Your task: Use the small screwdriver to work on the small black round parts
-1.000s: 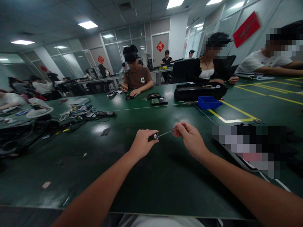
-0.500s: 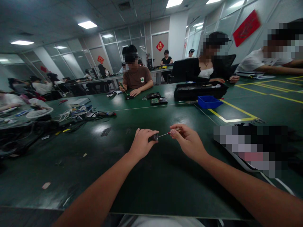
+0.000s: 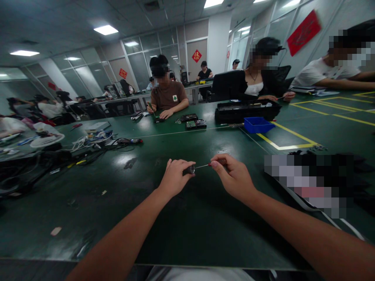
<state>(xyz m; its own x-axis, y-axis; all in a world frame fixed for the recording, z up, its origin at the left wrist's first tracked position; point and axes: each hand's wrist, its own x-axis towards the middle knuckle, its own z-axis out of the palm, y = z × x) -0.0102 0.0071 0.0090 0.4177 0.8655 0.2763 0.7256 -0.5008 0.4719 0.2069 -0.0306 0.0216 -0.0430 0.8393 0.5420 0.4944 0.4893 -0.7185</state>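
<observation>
My left hand (image 3: pixel 175 176) is closed on a small dark round part (image 3: pixel 191 169) with a shiny end face, held between thumb and fingers above the green table (image 3: pixel 211 234). From the right, my right hand (image 3: pixel 233 171) grips a screwdriver (image 3: pixel 202 166) by its handle, which the fingers mostly cover; a bit of red shows at its front. The thin metal shaft points left, and its tip meets the end face of the dark part. Whether the tip sits in a screw is too small to tell.
A blue tray (image 3: pixel 258 125) stands beside a long black housing (image 3: pixel 244 112). Circuit board parts (image 3: pixel 195 124) lie across the table near a co-worker in a brown shirt (image 3: pixel 168 95). Tangled cables (image 3: pixel 96 146) spread at left. At right lies a blurred-out dark item (image 3: pixel 322 183).
The view has shifted very slightly. Both hands keep nearly the same pose, and the right fingers now wrap further over the screwdriver handle.
</observation>
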